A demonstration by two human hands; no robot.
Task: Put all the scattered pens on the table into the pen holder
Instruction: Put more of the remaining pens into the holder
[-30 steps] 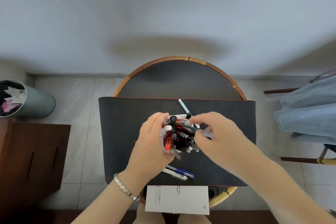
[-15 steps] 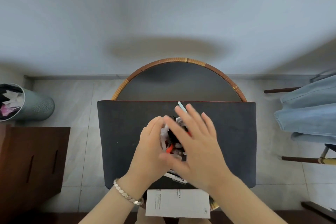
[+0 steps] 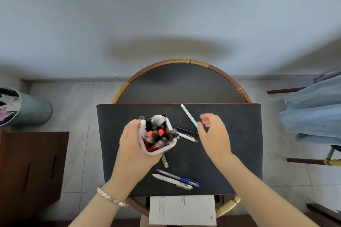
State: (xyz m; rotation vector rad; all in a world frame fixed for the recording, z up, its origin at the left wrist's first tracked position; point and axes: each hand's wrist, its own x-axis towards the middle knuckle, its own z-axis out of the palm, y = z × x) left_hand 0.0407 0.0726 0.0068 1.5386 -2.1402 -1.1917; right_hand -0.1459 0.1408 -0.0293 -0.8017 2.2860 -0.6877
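My left hand (image 3: pixel 134 145) grips the white pen holder (image 3: pixel 167 149), which is packed with several pens and tilts toward me. My right hand (image 3: pixel 214 134) hovers to its right, fingers apart and empty, close to a light-blue pen (image 3: pixel 189 115). A black pen (image 3: pixel 186 131) and a white pen (image 3: pixel 188 136) lie between the holder and my right hand. Nearer me lie a blue pen (image 3: pixel 178 178) and a white pen (image 3: pixel 171 181) side by side. A clear pen (image 3: pixel 164 160) pokes out from under the holder.
A dark mat (image 3: pixel 239 153) covers the round rattan-rimmed table (image 3: pixel 184 83). A white booklet (image 3: pixel 182 210) lies at the near edge. A grey bin (image 3: pixel 27 108) and a brown cabinet (image 3: pixel 31 167) stand on the left, a chair with denim cloth (image 3: pixel 313 110) on the right.
My right hand drew back from over the holder and moved right, now empty. The holder shifted slightly left in my left hand, uncovering the black and white pens beside it.
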